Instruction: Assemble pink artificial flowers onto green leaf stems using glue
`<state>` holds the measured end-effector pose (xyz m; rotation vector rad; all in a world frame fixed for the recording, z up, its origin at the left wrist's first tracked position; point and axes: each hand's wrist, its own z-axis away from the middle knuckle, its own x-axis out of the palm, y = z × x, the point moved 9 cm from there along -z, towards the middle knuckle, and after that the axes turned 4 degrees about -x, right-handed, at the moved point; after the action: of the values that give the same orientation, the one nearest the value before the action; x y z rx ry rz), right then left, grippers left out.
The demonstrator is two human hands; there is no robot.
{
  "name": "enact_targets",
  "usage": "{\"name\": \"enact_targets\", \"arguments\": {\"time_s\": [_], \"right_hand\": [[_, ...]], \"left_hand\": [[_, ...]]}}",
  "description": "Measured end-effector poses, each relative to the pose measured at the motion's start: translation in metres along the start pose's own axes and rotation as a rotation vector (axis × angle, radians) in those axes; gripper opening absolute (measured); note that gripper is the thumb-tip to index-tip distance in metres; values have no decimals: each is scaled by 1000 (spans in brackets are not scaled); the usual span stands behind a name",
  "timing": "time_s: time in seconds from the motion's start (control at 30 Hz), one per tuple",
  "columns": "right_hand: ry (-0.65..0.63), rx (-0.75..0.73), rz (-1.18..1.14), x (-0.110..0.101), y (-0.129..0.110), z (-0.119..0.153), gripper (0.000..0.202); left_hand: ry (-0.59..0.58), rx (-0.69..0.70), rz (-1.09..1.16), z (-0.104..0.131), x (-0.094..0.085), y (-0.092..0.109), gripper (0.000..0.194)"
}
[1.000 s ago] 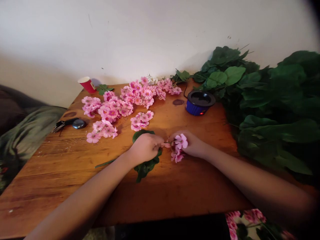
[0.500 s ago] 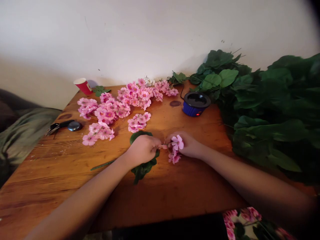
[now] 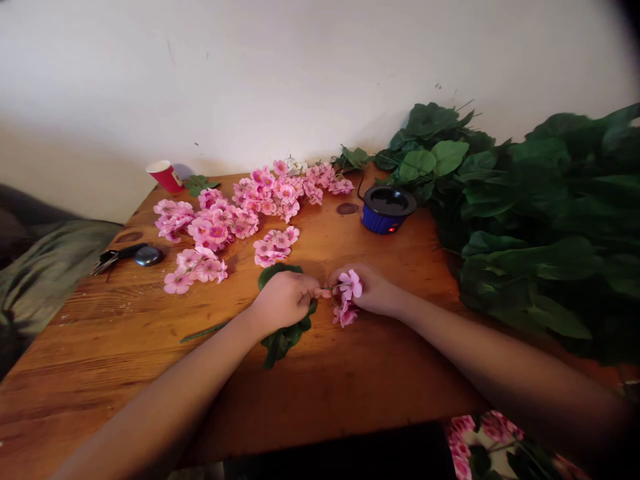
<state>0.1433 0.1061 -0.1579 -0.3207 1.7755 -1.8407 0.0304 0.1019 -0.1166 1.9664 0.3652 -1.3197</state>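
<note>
My left hand is closed on a green leafy stem, gripping it where the leaves spread beneath and around the fingers. The thin stem end sticks out to the left, past my forearm. My right hand is closed round a small pink flower sprig, its blossoms hanging beside the fingers. Both hands nearly meet just above the table, with a small pink piece between the fingertips. How the sprig and stem touch is hidden by my fingers.
Several pink flower clusters lie across the wooden table. A blue glue pot with a lit red switch stands behind my right hand. Dark green leaves are heaped at right. A red paper cup and black-handled scissors are at left.
The view has shifted slightly. Both hands keep nearly the same hold, and the pink blossoms by the right hand have turned a little.
</note>
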Motion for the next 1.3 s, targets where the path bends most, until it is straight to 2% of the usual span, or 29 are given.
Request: {"name": "enact_targets", "arguments": {"time_s": [0.23, 0.4, 0.57, 0.77, 0.97, 1.13, 1.3], "right_hand": [[44, -80, -138, -8, -4, -6, 7], [53, -49, -161, -14, -3, -6, 14], [40, -38, -135, -15, -2, -4, 19], [40, 33, -90, -9, 12, -4, 10], [75, 59, -102, -7, 15, -5, 26], [60, 93, -128, -3, 16, -3, 18], [41, -2, -37, 4, 3, -3, 14]], "left_hand": [[0, -113, 50, -1, -9, -2, 23], [6, -136, 100, 0, -15, -3, 35], [9, -75, 53, 3, -14, -1, 37], [-3, -27, -100, 2, -9, 4, 41], [2, 87, -171, 1, -5, 13, 36], [0, 143, -212, 3, 0, 19, 34], [-56, 159, -324, 5, 10, 21, 25]]}}
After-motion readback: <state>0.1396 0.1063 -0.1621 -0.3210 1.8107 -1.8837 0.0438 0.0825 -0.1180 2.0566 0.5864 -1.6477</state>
